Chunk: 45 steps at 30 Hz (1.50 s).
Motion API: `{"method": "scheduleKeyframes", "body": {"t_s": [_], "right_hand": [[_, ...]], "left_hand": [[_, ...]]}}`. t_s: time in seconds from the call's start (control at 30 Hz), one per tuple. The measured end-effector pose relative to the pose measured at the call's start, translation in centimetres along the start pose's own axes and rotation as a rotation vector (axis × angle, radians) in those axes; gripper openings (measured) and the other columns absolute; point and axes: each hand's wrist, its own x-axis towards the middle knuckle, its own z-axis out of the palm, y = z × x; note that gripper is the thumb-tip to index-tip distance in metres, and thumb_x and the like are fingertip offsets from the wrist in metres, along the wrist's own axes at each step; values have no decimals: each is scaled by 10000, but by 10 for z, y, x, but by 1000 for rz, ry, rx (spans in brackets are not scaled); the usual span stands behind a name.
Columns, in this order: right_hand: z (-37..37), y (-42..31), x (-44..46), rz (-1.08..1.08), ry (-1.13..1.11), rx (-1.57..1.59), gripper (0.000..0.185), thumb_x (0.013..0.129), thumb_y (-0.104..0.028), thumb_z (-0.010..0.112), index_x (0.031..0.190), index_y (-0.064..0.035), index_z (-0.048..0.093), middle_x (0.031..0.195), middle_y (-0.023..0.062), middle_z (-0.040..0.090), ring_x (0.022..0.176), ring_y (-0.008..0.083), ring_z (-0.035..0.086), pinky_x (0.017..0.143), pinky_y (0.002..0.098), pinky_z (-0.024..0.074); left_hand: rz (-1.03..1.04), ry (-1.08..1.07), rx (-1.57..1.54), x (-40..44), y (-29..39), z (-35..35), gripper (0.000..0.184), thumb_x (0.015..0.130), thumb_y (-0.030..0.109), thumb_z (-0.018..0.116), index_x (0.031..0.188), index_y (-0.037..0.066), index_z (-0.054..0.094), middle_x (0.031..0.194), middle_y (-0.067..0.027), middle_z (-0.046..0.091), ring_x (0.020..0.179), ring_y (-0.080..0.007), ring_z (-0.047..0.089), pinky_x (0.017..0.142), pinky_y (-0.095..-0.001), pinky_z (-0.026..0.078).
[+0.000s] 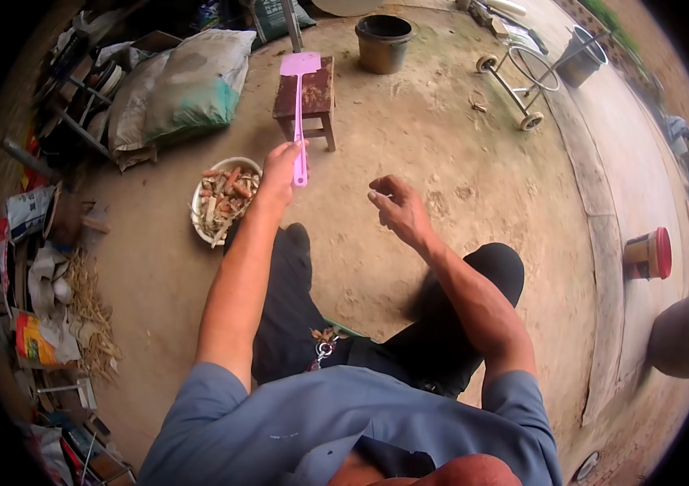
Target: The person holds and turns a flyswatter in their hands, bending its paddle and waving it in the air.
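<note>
My left hand (281, 168) is closed around the handle of a pink fly swatter (299, 105). Its flat head lies over the top of a small wooden stool (320, 89), away from me. Just left of that hand, a round white basin (196, 212) on the ground holds orange and pale pieces that look like roots or carrots. My right hand (401, 209) hangs in the air over bare ground, fingers bent and thumb apart from them, with nothing visible in it.
Full sacks (195, 85) lie at the upper left, above clutter and straw (89, 312). A dark bucket (383, 53) stands beyond the stool. A wheeled metal frame (523, 85), a grey bucket (581, 58), a red-lidded bucket (644, 255) and a large bowl (676, 334) are on the right.
</note>
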Motion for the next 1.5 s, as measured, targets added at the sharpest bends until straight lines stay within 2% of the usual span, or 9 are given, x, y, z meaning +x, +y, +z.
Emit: {"method": "scheduleKeyframes", "body": {"t_s": [0.27, 0.53, 0.6, 0.9, 1.2, 1.33, 1.43, 1.5], "right_hand": [[-1, 1, 1, -7, 30, -11, 290, 943, -197, 634, 1102, 41, 592, 783, 82, 614, 557, 110, 530, 533, 291, 450], [0, 1, 0, -19, 67, -8, 273, 941, -180, 642, 1096, 40, 596, 830, 90, 642, 569, 108, 534, 526, 290, 461], [0, 5, 0, -62, 88, 2, 265, 942, -181, 641, 1086, 38, 601, 859, 101, 659, 589, 112, 546, 519, 291, 460], [-2, 10, 1, -63, 111, -35, 279, 924, -205, 654, 1065, 34, 627, 889, 134, 684, 623, 167, 590, 587, 331, 498], [0, 15, 4, -85, 125, -36, 277, 920, -209, 661, 1066, 25, 629, 903, 136, 688, 652, 171, 598, 604, 333, 505], [-1, 17, 4, -48, 119, -24, 281, 920, -211, 662, 1069, 25, 628, 904, 133, 686, 650, 167, 595, 603, 333, 505], [-2, 18, 5, -111, 124, -56, 280, 925, -211, 656, 1068, 27, 619, 890, 125, 679, 640, 153, 580, 575, 325, 490], [0, 14, 3, -71, 111, 26, 279, 929, -208, 649, 1062, 33, 606, 847, 108, 662, 601, 140, 557, 549, 310, 474]], "left_hand": [[-52, 48, 7, -2, 0, 0, 271, 973, 245, 631, 1077, -5, 641, 746, -19, 579, 589, -113, 583, 496, -262, 509], [-63, -5, 7, 1, -5, -5, 256, 982, 252, 614, 1054, 9, 647, 729, -13, 573, 578, -112, 577, 489, -257, 501], [-80, 57, 10, 0, -1, -2, 241, 983, 247, 611, 1049, 17, 645, 720, -10, 568, 566, -112, 570, 485, -258, 492], [-38, -12, 51, -4, -1, 1, 255, 985, 262, 615, 1063, 19, 633, 729, -10, 561, 576, -108, 562, 491, -246, 477], [28, -28, 64, -6, 1, 3, 274, 986, 266, 612, 1082, 10, 629, 746, -11, 561, 593, -106, 568, 499, -243, 491], [12, -20, 57, -6, 0, 1, 276, 985, 272, 613, 1075, 12, 629, 742, -9, 561, 593, -105, 571, 492, -243, 491], [4, -32, 32, -6, 0, 1, 274, 984, 275, 614, 1064, 13, 630, 740, -9, 562, 581, -104, 570, 486, -244, 487], [8, -33, 33, -5, 0, 6, 277, 983, 279, 616, 1061, 13, 631, 733, -11, 564, 573, -103, 569, 485, -243, 485]]}}
